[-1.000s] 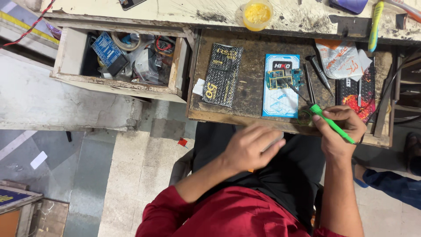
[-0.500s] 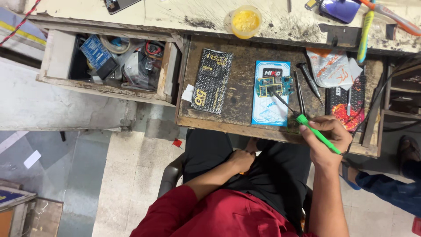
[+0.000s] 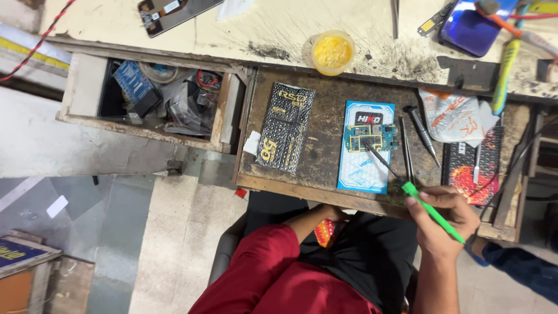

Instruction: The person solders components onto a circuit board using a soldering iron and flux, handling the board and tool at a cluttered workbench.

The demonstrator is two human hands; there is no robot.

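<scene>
My right hand (image 3: 444, 224) grips a green-handled screwdriver (image 3: 433, 212) at the front edge of a dark wooden pull-out shelf (image 3: 317, 166). Its thin metal shaft reaches up and left to a small green circuit board (image 3: 369, 138), which lies on a blue and white flat pack (image 3: 365, 163). My left hand (image 3: 332, 214) is low over my lap, mostly hidden under the shelf's front edge, next to a small orange patterned thing (image 3: 326, 234). Whether it holds that thing I cannot tell.
A black and gold pack (image 3: 286, 127) lies left of the board; loose screwdrivers (image 3: 421, 129), a silver bag (image 3: 456, 116) and a red and black pack (image 3: 465, 171) lie right. An open drawer (image 3: 87, 87) of clutter sits at left. A yellow cup (image 3: 332, 52) and a blue phone (image 3: 465, 26) rest on the bench.
My left hand has dropped from in front of the shelf down to my lap under its edge. My right hand has kept hold of the screwdriver, its tip now at the board.
</scene>
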